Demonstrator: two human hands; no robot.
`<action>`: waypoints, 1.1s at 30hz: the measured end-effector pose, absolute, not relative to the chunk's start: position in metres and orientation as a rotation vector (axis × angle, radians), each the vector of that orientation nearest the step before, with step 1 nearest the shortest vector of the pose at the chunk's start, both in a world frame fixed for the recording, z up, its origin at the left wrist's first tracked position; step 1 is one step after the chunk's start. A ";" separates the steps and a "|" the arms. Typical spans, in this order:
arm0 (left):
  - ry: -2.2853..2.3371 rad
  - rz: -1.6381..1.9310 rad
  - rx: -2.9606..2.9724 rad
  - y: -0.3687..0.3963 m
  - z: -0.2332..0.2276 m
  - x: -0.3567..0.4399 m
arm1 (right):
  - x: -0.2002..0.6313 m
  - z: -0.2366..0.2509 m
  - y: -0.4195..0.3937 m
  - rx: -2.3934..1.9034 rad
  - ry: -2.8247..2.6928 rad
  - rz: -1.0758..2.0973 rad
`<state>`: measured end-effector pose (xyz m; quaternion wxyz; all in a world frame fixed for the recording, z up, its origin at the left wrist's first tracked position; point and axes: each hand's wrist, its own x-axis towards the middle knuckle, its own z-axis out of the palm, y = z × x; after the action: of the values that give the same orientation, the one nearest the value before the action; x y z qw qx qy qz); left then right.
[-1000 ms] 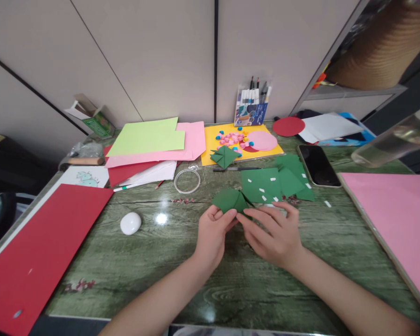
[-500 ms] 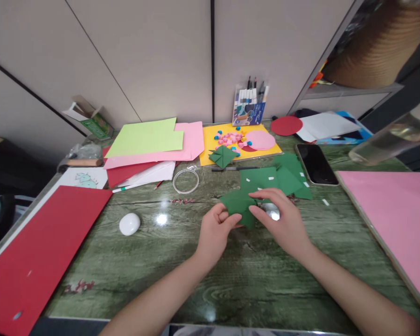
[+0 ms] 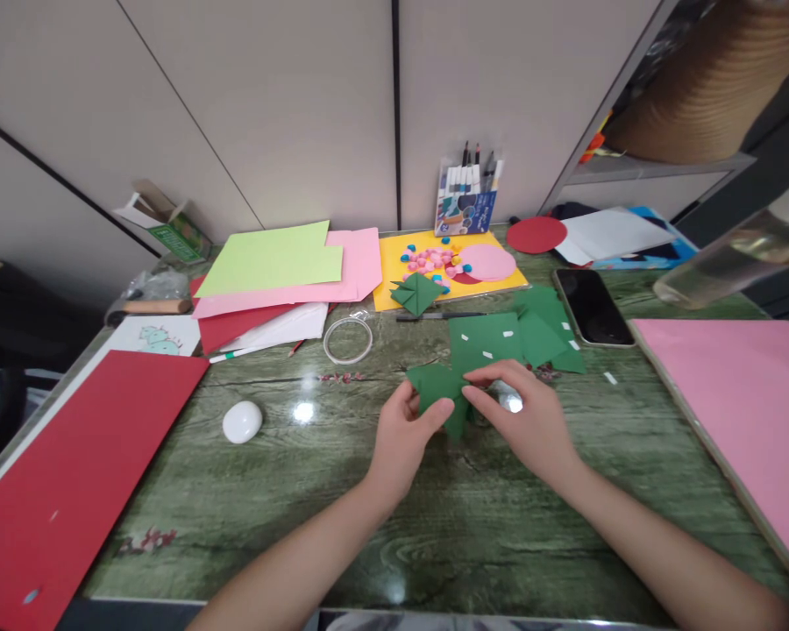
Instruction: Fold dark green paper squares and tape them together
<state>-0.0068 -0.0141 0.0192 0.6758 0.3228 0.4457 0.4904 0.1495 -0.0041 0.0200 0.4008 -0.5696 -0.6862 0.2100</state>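
A folded dark green paper piece (image 3: 437, 386) is pinched between both hands just above the green wood-grain table (image 3: 342, 517). My left hand (image 3: 402, 436) grips its left and lower edge with thumb and fingers. The fingertips of my right hand (image 3: 523, 419) press on its right side. Just beyond lie several flat green paper squares (image 3: 500, 340) with small white tape bits on them. A second folded green piece (image 3: 418, 293) rests on the yellow sheet (image 3: 394, 263) further back.
A tape ring (image 3: 348, 339), a white egg-shaped object (image 3: 242, 421), a red sheet (image 3: 72, 464) at left, a pink board (image 3: 749, 412) at right, a phone (image 3: 592, 307), a black pen (image 3: 440, 315), stacked coloured papers (image 3: 276, 263) and a marker pack (image 3: 465, 203) at the back.
The green piece changed from a rounded folded shape to a spread, angular one. Both hands shifted slightly away from me with it, my right fingers sliding onto its right side.
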 end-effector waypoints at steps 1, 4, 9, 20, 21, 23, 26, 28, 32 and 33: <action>1.021 1.107 0.741 -0.014 0.020 -0.006 | 0.149 0.020 -0.005 -1.439 -1.752 0.504; 1.088 1.134 0.792 -0.014 0.019 -0.005 | 0.148 0.019 -0.006 -1.437 -1.781 0.467; 1.086 1.172 0.762 -0.013 0.017 -0.007 | 0.149 0.021 -0.006 -1.427 -1.809 0.520; 1.005 1.158 0.652 -0.010 0.017 -0.011 | 0.150 0.024 -0.003 -1.391 -1.691 0.747; 1.000 1.156 0.634 -0.010 0.017 -0.011 | 0.150 0.023 -0.003 -1.392 -1.676 0.758; 0.981 1.142 0.588 -0.009 0.016 -0.012 | 0.151 0.021 -0.002 -1.385 -1.646 0.772; 0.909 1.097 0.510 -0.007 0.013 -0.013 | 0.151 0.017 -0.001 -1.347 -1.632 0.787; 0.855 1.050 0.463 -0.006 0.012 -0.014 | 0.151 0.015 0.000 -1.307 -1.660 0.810; 0.818 0.969 0.382 -0.005 0.012 -0.014 | 0.149 0.013 0.000 -1.251 -1.755 0.870; 0.815 0.957 0.367 -0.005 0.012 -0.013 | 0.149 0.013 0.000 -1.249 -1.772 0.873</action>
<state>-0.0134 -0.0054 0.0122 0.7933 0.1707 0.3791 0.4448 0.1486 -0.0002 0.0131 0.3917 -0.4916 -0.6976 0.3438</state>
